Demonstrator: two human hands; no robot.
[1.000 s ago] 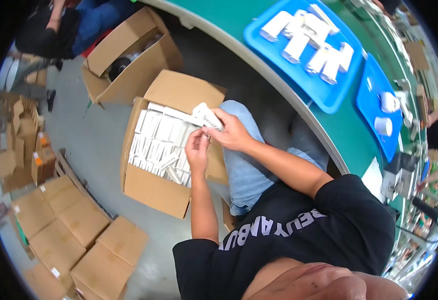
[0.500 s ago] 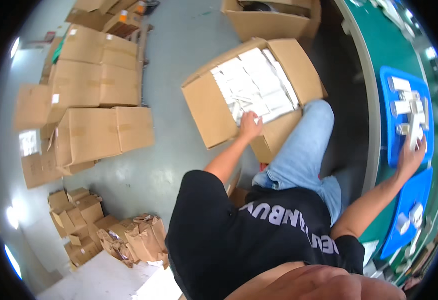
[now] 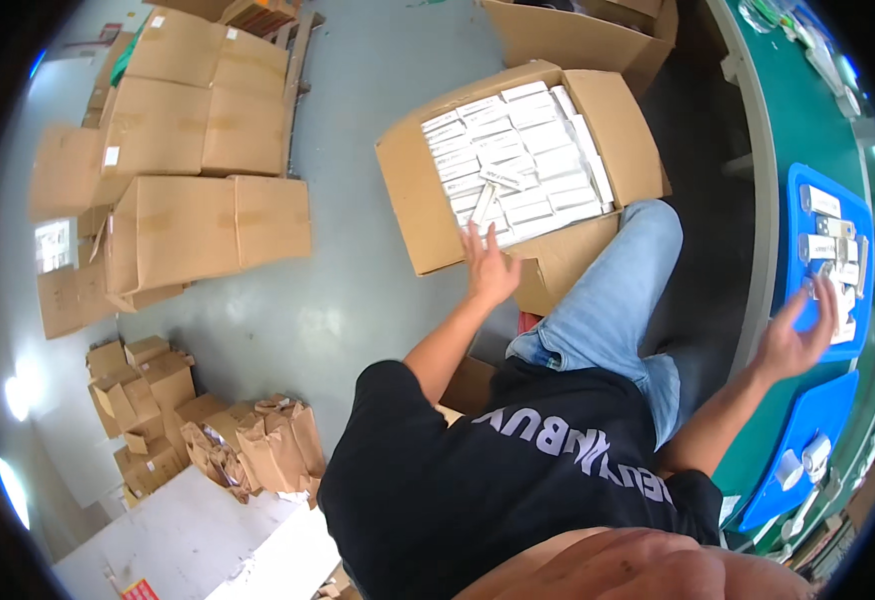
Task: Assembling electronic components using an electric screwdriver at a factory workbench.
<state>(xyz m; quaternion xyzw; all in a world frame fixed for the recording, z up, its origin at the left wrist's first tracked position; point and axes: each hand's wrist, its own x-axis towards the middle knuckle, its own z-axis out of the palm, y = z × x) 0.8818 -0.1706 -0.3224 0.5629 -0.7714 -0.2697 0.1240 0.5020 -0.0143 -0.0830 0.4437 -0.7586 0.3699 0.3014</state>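
My left hand [image 3: 492, 268] is open, its fingers spread at the near edge of a large open carton [image 3: 410, 205]. Rows of small white boxes [image 3: 546, 140] fill the carton. Two of them lie loose and askew on top, one [image 3: 503, 178] crosswise and another pointing toward my left fingertips. On the right, my right hand [image 3: 800, 328] is raised over the near end of a blue tray [image 3: 796, 235], fingers apart and nothing seen in them. The tray holds several small white boxes [image 3: 820, 201], some partly hidden behind that hand.
A green-topped workbench [image 3: 783, 120] runs along the right, with a second blue tray [image 3: 793, 425] carrying white cylindrical pieces. My bent knee [image 3: 648, 225] presses close to the carton. Stacked cartons [image 3: 183, 230] stand at left, smaller boxes [image 3: 148, 400] lower down, another open carton [image 3: 583, 40] beyond.
My right hand has let go of a white box over the blue tray and drawn back a little. My left hand's fingers have spread at the carton. The view has shifted slightly.
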